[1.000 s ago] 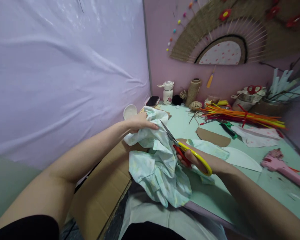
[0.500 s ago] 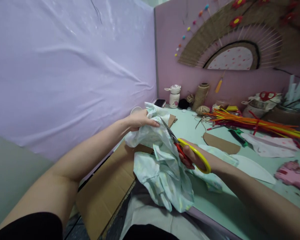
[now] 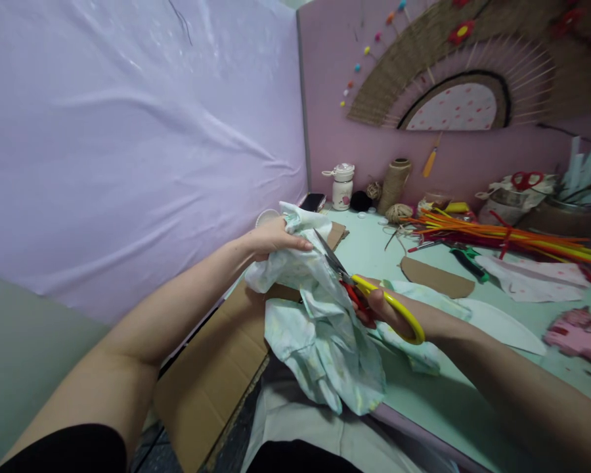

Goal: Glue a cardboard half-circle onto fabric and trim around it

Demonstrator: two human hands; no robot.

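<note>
My left hand (image 3: 278, 238) pinches the upper part of a pale green and white cloth (image 3: 320, 341), thumb on top. The crumpled cloth hangs down over my lap and the table edge. My right hand (image 3: 381, 307) grips scissors (image 3: 398, 309) with yellow and red handles, fingers through the loops. The blades point up and left and lie against the cloth, just right of my left thumb. Some of my right fingers are hidden behind the handles and cloth. Another stretch of similar cloth (image 3: 414, 348) lies on the table beneath my right wrist.
A large cardboard sheet (image 3: 211, 368) leans below my left forearm. On the green table (image 3: 369, 246) are a half-round cardboard piece (image 3: 436, 277), green-handled pliers (image 3: 467, 264), orange pipe cleaners (image 3: 473, 230), a pink glue gun (image 3: 578, 335), a twine spool (image 3: 396, 186), a white bottle (image 3: 342, 187) and a phone (image 3: 313, 202).
The scissors' handles have spread slightly, the yellow loop shifting right and down. My left hand still holds the cloth in nearly the same place. The view has shifted a little.
</note>
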